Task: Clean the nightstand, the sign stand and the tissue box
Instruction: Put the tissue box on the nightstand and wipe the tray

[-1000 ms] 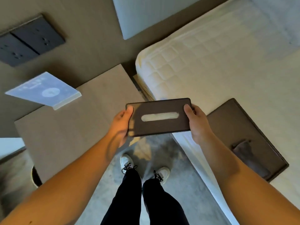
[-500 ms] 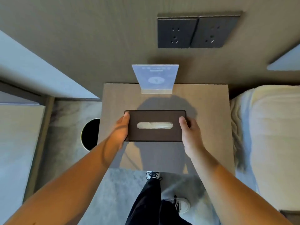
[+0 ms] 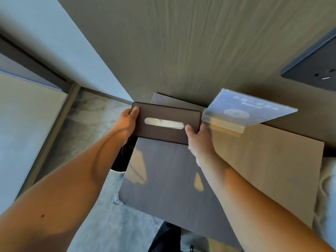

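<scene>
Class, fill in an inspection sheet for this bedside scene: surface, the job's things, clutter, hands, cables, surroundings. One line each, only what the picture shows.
Surface: nightstand top in wood tone, partly in shadow, bare apart from the sign stand.
Job's things: dark tissue box held at the nightstand's back left corner, tissue showing in its slot; clear sign stand upright at the back, just right of the box.
Clutter: nothing seen.
Hands: left hand has a grip on the box's left end; right hand on its right end.
Cables: nothing seen.
Surroundings: wood-grain wall panel behind, dark socket plate at upper right, round bin on the floor to the left, bedding at right.
</scene>
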Available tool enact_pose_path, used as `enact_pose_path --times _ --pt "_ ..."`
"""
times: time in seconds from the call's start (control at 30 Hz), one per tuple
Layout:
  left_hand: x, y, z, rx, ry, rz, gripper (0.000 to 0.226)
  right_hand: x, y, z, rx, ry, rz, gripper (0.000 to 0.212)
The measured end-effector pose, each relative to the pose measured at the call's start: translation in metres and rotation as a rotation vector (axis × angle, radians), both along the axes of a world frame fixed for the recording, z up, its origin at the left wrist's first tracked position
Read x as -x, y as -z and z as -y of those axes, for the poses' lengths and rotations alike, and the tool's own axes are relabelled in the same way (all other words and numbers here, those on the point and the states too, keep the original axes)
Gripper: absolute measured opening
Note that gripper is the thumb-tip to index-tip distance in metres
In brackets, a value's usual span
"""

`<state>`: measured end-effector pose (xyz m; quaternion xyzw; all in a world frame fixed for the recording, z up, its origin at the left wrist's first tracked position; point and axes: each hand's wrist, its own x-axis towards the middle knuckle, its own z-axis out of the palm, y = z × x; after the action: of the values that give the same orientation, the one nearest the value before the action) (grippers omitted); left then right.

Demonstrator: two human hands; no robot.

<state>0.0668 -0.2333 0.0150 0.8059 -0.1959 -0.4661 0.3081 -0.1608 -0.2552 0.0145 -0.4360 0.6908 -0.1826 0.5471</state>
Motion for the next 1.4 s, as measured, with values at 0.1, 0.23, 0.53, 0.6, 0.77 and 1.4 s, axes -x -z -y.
enact_pose_path --times 0.1,0.23,0.53,0.6,0.77,1.4 --pt "-0.008 0.009 0.017 0.026 0.034 -0.004 0.042 -0.01 0.003 0.011 0.055 0.009 -0.085 0.046" --pt "-0.01 0.015 0.04 0.083 0.073 -0.046 0.037 -0.013 0.006 0.02 0.055 0.118 -0.045 0.036" --pt "0.005 0.018 0.066 0.09 0.153 -0.004 0.046 0.002 0.011 0.015 0.057 0.336 0.059 0.024" --pt "0.007 0.019 0.067 0.083 0.154 0.011 0.046 0.004 0.011 0.014 0.07 0.343 0.063 0.021" --pt "0.013 0.023 0.069 0.068 0.179 0.04 0.046 0.009 0.014 0.013 0.079 0.345 0.027 0.025" --pt "0.046 -0.008 0.026 0.027 0.415 0.596 0.048 0.084 -0.031 -0.016 0.19 -0.14 -0.362 0.049"
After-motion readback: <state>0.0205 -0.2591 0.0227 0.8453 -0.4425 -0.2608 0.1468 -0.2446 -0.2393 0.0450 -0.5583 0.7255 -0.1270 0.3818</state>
